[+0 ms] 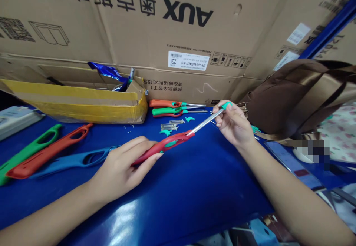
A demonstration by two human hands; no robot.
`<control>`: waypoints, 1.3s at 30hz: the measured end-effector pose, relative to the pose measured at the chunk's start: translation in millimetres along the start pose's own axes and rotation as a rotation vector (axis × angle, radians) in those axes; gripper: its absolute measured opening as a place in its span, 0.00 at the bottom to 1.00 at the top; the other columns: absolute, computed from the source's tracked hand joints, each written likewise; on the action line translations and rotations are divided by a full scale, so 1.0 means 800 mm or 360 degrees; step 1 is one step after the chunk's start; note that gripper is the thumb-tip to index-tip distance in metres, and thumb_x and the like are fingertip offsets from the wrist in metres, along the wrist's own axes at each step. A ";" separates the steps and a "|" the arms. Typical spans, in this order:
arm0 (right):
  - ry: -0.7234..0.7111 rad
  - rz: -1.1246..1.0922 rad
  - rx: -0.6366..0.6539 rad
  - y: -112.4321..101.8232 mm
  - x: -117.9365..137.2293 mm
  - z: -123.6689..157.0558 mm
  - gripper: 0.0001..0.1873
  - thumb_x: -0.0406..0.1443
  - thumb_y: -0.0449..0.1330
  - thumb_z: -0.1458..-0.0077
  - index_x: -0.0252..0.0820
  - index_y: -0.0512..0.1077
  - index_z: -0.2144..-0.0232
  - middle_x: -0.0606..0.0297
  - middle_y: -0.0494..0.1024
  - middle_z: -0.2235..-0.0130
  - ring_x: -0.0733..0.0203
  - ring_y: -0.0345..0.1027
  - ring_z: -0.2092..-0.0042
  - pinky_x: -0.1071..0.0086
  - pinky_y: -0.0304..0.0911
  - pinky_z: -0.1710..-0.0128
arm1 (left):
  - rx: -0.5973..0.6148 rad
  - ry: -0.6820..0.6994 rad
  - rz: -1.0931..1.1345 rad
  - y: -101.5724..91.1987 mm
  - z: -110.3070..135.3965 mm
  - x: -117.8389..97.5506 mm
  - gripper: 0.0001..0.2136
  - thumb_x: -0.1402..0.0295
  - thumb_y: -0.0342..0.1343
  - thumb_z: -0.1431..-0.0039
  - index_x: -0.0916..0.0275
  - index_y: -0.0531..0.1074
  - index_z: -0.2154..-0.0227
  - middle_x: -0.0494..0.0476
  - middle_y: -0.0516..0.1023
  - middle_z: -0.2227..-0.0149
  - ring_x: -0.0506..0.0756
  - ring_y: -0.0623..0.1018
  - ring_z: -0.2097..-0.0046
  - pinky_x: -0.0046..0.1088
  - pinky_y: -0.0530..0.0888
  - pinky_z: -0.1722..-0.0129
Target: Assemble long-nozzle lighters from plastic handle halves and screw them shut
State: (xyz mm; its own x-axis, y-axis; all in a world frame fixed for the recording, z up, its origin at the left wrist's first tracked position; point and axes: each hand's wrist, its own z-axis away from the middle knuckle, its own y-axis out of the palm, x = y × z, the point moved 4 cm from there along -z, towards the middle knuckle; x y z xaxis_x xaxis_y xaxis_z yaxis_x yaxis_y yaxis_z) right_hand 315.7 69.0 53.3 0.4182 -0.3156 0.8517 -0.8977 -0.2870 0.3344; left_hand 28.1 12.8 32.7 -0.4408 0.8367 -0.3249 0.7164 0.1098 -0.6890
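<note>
My left hand point(130, 160) is wrapped round a red utility lighter point(169, 142), tilted up to the right above the table. A teal part shows in the lighter's opening, and a metal tube point(207, 122) runs from its front end to my right hand point(233, 122). Between the thumb and fingers of that hand is a small teal plastic piece point(226, 105), at the tube's far end. Whether those fingers also grip the tube, I cannot tell. Behind the lighter lie clear fuel tanks point(169, 126) and loose teal triggers point(190, 119).
Green point(30, 151), orange point(52, 151) and blue point(80, 159) lighter shells lie at the left. Lighters with metal tubes point(167, 111) are stacked behind. A yellow-taped carton point(83, 103), a large cardboard sheet point(125, 35), a brown bag point(289, 94) and a phone point(292, 164) surround the blue tabletop point(200, 194).
</note>
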 end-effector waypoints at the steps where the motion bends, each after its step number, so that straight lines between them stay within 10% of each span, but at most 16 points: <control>1: -0.0009 0.0013 -0.0009 0.000 0.001 0.000 0.11 0.42 0.73 0.46 0.43 0.79 0.64 0.70 0.82 0.67 0.73 0.74 0.74 0.83 0.74 0.74 | 0.0003 -0.0008 -0.0005 0.000 0.000 0.000 0.03 0.74 0.57 0.32 0.65 0.72 0.58 0.51 0.73 0.66 0.48 0.73 0.67 0.20 0.70 0.65; 8: -0.0025 0.0130 0.0027 0.013 0.000 0.008 0.11 0.42 0.72 0.46 0.44 0.79 0.64 0.69 0.82 0.66 0.71 0.74 0.72 0.80 0.75 0.73 | 0.0263 -0.0242 0.0097 0.005 -0.001 0.003 0.13 0.71 0.52 0.31 0.59 0.68 0.46 0.53 0.79 0.55 0.51 0.79 0.59 0.24 0.75 0.58; 14: 0.0038 0.0184 0.0184 0.045 -0.012 0.026 0.08 0.41 0.67 0.39 0.43 0.80 0.62 0.65 0.82 0.62 0.68 0.78 0.69 0.75 0.79 0.69 | 0.0492 -0.0550 0.0255 0.016 0.000 -0.007 0.19 0.59 0.58 0.34 0.55 0.65 0.43 0.49 0.81 0.60 0.50 0.79 0.71 0.23 0.75 0.71; 19: -0.0038 0.0277 0.0258 0.067 -0.003 0.038 0.07 0.40 0.66 0.39 0.44 0.80 0.61 0.63 0.83 0.62 0.65 0.78 0.71 0.72 0.79 0.72 | 0.0295 -0.0356 0.0180 0.012 0.001 -0.017 0.13 0.61 0.57 0.31 0.58 0.73 0.48 0.54 0.83 0.52 0.54 0.83 0.54 0.26 0.78 0.53; 39: -0.0138 0.0535 0.0600 0.088 0.014 0.060 0.18 0.35 0.67 0.39 0.50 0.78 0.46 0.61 0.82 0.54 0.65 0.78 0.69 0.70 0.80 0.70 | 0.0184 0.0054 -0.0108 0.005 0.002 -0.030 0.07 0.68 0.53 0.28 0.63 0.68 0.50 0.52 0.80 0.62 0.49 0.79 0.67 0.23 0.73 0.65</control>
State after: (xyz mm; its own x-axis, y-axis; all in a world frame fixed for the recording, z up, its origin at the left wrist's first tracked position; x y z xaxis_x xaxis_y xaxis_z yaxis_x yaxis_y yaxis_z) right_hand 264.2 2.1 67.1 0.1392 -0.5161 0.8451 -0.8788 -0.4578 -0.1348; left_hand 40.6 -7.6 37.0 -0.4661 0.8473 -0.2545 0.6176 0.1057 -0.7793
